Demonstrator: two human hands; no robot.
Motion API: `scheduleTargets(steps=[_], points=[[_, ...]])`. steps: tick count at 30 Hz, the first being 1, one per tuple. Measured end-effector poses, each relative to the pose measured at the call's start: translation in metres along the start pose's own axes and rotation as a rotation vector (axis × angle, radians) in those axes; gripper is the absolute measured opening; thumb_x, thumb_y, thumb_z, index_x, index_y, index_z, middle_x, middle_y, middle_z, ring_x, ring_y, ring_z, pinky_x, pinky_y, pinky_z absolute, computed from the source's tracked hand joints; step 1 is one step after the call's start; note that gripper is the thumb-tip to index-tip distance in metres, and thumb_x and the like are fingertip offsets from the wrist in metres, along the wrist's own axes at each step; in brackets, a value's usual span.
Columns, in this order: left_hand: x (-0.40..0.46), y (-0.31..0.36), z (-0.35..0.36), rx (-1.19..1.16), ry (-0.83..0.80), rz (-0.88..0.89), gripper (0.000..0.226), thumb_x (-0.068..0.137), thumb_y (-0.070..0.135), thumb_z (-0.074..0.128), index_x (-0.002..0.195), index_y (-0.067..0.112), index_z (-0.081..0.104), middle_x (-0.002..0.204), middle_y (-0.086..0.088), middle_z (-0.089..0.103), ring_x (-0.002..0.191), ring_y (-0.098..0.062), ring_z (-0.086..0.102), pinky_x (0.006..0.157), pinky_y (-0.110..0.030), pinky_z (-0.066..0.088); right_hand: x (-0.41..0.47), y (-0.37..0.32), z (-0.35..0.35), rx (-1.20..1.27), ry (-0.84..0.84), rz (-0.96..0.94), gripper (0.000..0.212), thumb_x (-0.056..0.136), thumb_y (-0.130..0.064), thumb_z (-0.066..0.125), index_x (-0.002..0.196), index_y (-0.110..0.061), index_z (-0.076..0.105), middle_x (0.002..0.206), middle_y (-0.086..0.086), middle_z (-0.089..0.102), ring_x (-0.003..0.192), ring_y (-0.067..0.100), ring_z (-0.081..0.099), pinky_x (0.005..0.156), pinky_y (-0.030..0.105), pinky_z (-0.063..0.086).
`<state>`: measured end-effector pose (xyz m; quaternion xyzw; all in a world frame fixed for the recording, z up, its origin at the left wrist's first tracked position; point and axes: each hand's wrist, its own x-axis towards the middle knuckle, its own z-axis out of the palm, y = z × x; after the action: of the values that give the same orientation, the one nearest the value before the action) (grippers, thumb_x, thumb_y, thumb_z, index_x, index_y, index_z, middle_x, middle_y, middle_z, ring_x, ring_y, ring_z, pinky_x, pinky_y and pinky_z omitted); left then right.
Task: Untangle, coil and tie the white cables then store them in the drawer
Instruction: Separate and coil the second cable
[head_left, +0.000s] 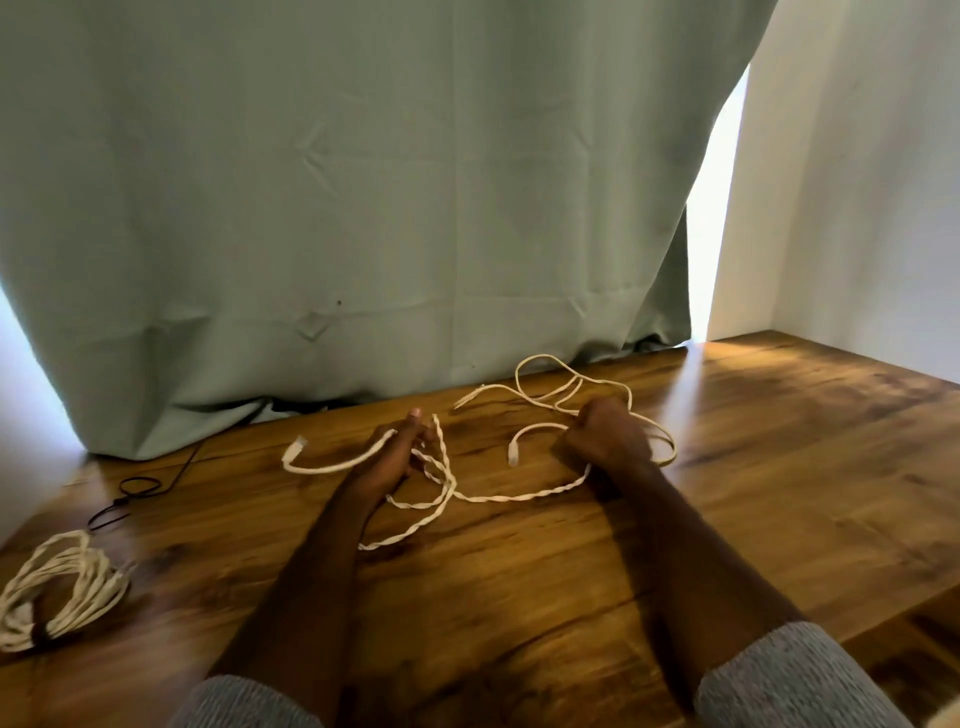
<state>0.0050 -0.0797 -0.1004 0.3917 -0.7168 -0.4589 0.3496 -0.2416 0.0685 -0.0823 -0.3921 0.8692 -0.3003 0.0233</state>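
Head view of a wooden desk (727, 493) set against a pale green curtain (363, 182). Both forearms reach forward over the desk, each with a grey sleeve (800, 680) pushed up near the elbow. The left hand (395, 452) stands edge-on with its fingers mostly extended; one strand of the loose white cable (519, 498) passes through its grip, and that strand's plug end (300, 446) curves away to the left and rests on the desk. The right hand (605, 434) is curled into a closed grip around other strands of the same cable. Between the two hands a twisted length of cable sags onto the desk, and further loops lie on the desk beyond the right hand, near the curtain's hem. A second white cable bundle (57, 592), already coiled and bound, lies at the desk's near left edge, well apart from both hands. A thin black cord (137, 488) lies at the far left of the desk.
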Motion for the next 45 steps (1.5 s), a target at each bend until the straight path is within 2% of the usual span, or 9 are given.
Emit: scheduleTargets(steps=[8,15,18,22,26,30,34,41,45], points=[[-0.003,0.020,0.012,-0.350,0.062,-0.128,0.046,0.106,0.047,0.029,0.109,0.013,0.061,0.081,-0.005,0.061,0.065,-0.015,0.057,0.051,-0.026,0.042,-0.003,0.005,-0.016,-0.014,0.428,0.009,0.042,0.082,-0.016,0.075,0.118,-0.013,0.055,0.109,0.016,0.066,0.099,0.039,0.064,0.079,0.042,0.053],[-0.009,0.041,0.034,-0.683,0.005,-0.254,0.062,0.103,0.054,0.030,0.129,0.005,0.058,0.102,-0.027,0.071,0.103,-0.039,0.068,0.069,-0.037,0.059,-0.072,-0.100,0.022,0.510,-0.067,-0.453,0.039,0.094,-0.059,0.059,0.103,-0.025,0.076,0.086,-0.013,0.071,0.078,0.000,0.066,0.067,0.016,0.047],[-0.014,0.047,0.033,-0.720,-0.012,-0.224,0.060,0.104,0.053,0.027,0.128,0.005,0.055,0.095,-0.021,0.073,0.089,-0.031,0.071,0.060,-0.032,0.055,-0.074,-0.108,0.020,0.735,-0.251,-0.392,0.014,0.088,-0.025,0.077,0.101,-0.019,0.075,0.080,-0.014,0.074,0.074,-0.004,0.069,0.063,0.011,0.048],[-0.010,0.036,0.022,-0.665,-0.029,-0.213,0.062,0.101,0.060,0.025,0.120,0.009,0.057,0.088,-0.015,0.074,0.078,-0.026,0.071,0.065,-0.036,0.052,-0.053,-0.085,0.009,0.825,-0.253,-0.233,0.028,0.080,0.009,0.069,0.098,-0.012,0.069,0.085,0.008,0.077,0.080,0.026,0.076,0.071,0.033,0.059],[-0.008,0.023,0.010,-0.518,-0.020,-0.228,0.050,0.101,0.055,0.035,0.101,0.015,0.065,0.085,-0.006,0.068,0.073,-0.020,0.061,0.062,-0.032,0.043,-0.016,-0.034,0.007,0.415,0.188,-0.180,0.025,0.087,-0.008,0.072,0.109,-0.018,0.067,0.102,0.005,0.072,0.094,0.026,0.069,0.075,0.031,0.053],[-0.011,0.020,0.011,-0.423,0.012,-0.230,0.041,0.104,0.047,0.038,0.098,0.016,0.064,0.082,-0.006,0.066,0.068,-0.020,0.060,0.050,-0.024,0.034,-0.017,-0.029,0.002,-0.141,0.152,-0.169,0.052,0.082,-0.026,0.079,0.130,-0.029,0.060,0.139,0.007,0.055,0.128,0.034,0.053,0.103,0.049,0.044],[-0.016,0.028,0.027,-0.414,-0.062,-0.197,0.047,0.104,0.049,0.037,0.098,0.014,0.067,0.082,-0.008,0.072,0.065,-0.020,0.067,0.055,-0.029,0.046,-0.052,-0.082,0.002,-0.025,0.371,-0.597,0.072,0.070,-0.023,0.082,0.137,-0.019,0.055,0.146,0.010,0.047,0.132,0.033,0.045,0.104,0.047,0.043],[-0.029,0.038,0.019,-0.552,-0.120,-0.290,0.050,0.109,0.031,0.025,0.149,0.003,0.035,0.153,-0.020,0.040,0.140,-0.037,0.040,0.104,-0.040,0.041,-0.075,-0.107,0.039,-0.182,0.120,-1.017,0.069,0.078,-0.040,0.063,0.143,-0.023,0.047,0.151,0.007,0.045,0.129,0.028,0.051,0.107,0.044,0.038],[-0.029,0.033,0.013,-0.661,-0.184,-0.300,0.052,0.108,0.040,0.024,0.143,0.009,0.046,0.143,-0.017,0.053,0.134,-0.031,0.050,0.106,-0.040,0.040,-0.085,-0.109,0.051,-0.010,0.140,-1.044,0.064,0.081,-0.032,0.056,0.141,-0.015,0.049,0.149,0.011,0.046,0.128,0.026,0.049,0.105,0.035,0.042]])
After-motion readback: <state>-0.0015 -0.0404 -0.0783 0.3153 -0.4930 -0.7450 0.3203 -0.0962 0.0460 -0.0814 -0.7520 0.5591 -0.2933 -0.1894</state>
